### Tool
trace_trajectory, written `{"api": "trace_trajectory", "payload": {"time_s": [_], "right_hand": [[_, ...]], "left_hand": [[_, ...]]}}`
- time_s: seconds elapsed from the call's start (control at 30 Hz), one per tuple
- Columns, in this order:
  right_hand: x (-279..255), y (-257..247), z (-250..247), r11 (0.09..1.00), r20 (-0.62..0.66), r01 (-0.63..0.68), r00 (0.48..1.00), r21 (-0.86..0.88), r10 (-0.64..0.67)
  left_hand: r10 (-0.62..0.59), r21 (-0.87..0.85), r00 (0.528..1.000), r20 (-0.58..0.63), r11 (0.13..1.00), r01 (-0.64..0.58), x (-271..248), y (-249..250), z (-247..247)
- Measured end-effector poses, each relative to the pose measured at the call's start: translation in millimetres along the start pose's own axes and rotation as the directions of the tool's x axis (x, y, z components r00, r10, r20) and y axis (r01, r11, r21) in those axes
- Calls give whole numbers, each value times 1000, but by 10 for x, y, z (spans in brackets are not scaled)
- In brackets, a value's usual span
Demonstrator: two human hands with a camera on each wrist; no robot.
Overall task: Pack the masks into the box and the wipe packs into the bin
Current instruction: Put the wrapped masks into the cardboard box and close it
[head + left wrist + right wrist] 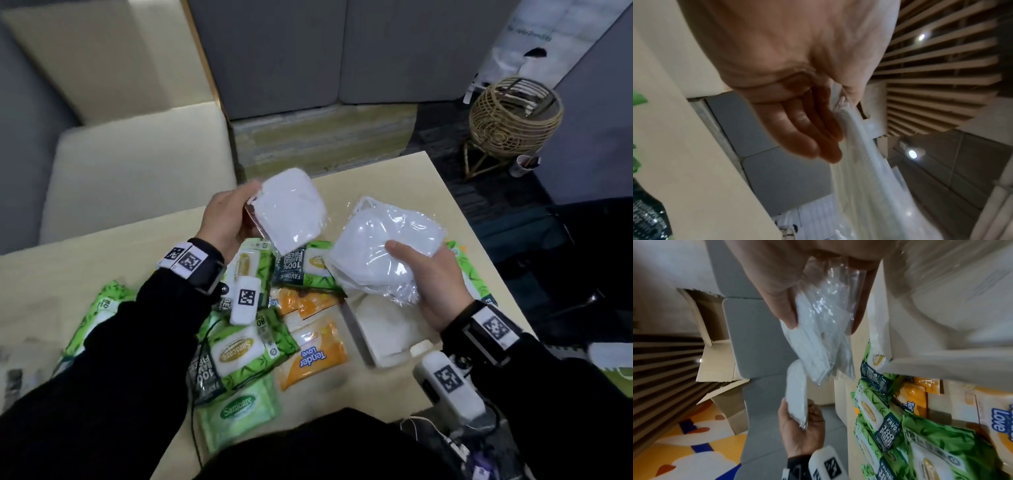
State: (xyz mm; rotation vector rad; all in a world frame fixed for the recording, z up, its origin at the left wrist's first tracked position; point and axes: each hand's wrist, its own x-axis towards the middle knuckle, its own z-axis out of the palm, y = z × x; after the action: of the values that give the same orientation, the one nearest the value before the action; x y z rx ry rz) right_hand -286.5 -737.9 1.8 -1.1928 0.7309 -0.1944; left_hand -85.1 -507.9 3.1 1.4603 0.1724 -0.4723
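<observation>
My left hand [236,216] grips a flat white mask pack [291,210] by its edge, lifted above the table; in the left wrist view the fingers [807,129] lie along the pack [861,162]. My right hand [435,284] pinches a thicker bundle of white masks in clear plastic [376,250], with the thumb on top [783,305]. Another white mask pack [387,329] lies on the table under that hand. Green Sanicare wipe packs [239,349] and orange Tender Love wipe packs [315,356] lie heaped between my arms. An open cardboard box [102,78] stands beyond the table's left side.
The beige table [428,178] ends just beyond the masks and at the right. A wicker basket on a stand [513,116] is on the floor at the far right. Grey cushions [308,51] stand behind. Cables hang at the near edge [445,442].
</observation>
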Motion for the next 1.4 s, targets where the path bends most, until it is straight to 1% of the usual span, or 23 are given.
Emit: {"api": "trace_trajectory", "payload": {"time_s": [0.1,0.2,0.3,0.33,0.4,0.43,0.5,0.53,0.57,0.63,0.67,0.7,0.73,0.83,0.9,0.97,1.03,1.1,1.13,1.2,1.27,1.33,1.4], "right_hand": [[-40,32,192,999,86,-1,996,-45,5],[-96,100,349,996,138,-9,990,-87,21],[-156,143,456,991,197,-23,979,-131,48],[-173,151,480,989,223,-30,973,-146,62],[-218,155,527,981,263,-33,961,-191,84],[-241,156,548,976,277,-32,956,-215,92],[-281,166,592,969,314,-41,942,-244,118],[-302,169,613,968,340,-55,930,-244,138],[-331,166,639,969,366,-75,917,-236,161],[-394,146,688,972,406,-120,893,-201,194],[-422,136,706,974,416,-131,888,-185,198],[-451,122,719,976,422,-133,885,-175,196],[-466,120,719,977,424,-128,886,-171,190],[-485,133,685,973,433,-119,880,-196,195],[-483,150,667,966,458,-119,863,-227,214],[-476,156,657,958,479,-97,850,-269,220],[-473,154,656,948,482,-58,851,-313,211],[-460,164,651,941,460,5,873,-338,161],[-450,171,653,939,450,37,883,-343,129],[-433,191,679,930,452,110,890,-350,65],[-428,206,734,893,480,224,877,-390,-10],[-420,242,813,843,534,335,842,-421,-68],[-381,313,928,834,579,370,812,-409,-76]], "left_hand": [[64,-63,991,114,996,-57,-488,87,-236],[134,-16,973,186,991,-134,-804,26,-510],[211,121,971,114,967,-225,-984,-43,-753],[254,143,964,75,954,-263,-1051,-36,-800],[316,126,949,20,940,-316,-1174,20,-857],[335,108,942,9,936,-334,-1217,47,-881],[345,79,935,77,933,-351,-1274,96,-925],[336,130,933,128,927,-352,-1268,93,-931],[318,233,928,195,904,-359,-1259,86,-927],[240,480,925,294,800,-360,-1251,42,-888],[202,565,929,311,747,-351,-1247,0,-864],[180,596,936,302,731,-332,-1249,-34,-830],[189,600,939,286,729,-329,-1259,-56,-787],[313,607,918,245,689,-397,-1293,-92,-689],[382,613,895,232,657,-439,-1323,-95,-616],[408,587,885,223,669,-456,-1334,-121,-536],[396,572,892,218,689,-445,-1319,-190,-487],[375,593,902,213,685,-424,-1279,-293,-500],[338,582,915,219,708,-400,-1260,-347,-522],[175,512,947,270,807,-295,-1234,-467,-582],[19,422,946,323,892,-161,-1234,-601,-621],[-16,281,960,279,958,-65,-1225,-718,-650],[6,173,987,160,984,-34,-1191,-809,-709]]}}
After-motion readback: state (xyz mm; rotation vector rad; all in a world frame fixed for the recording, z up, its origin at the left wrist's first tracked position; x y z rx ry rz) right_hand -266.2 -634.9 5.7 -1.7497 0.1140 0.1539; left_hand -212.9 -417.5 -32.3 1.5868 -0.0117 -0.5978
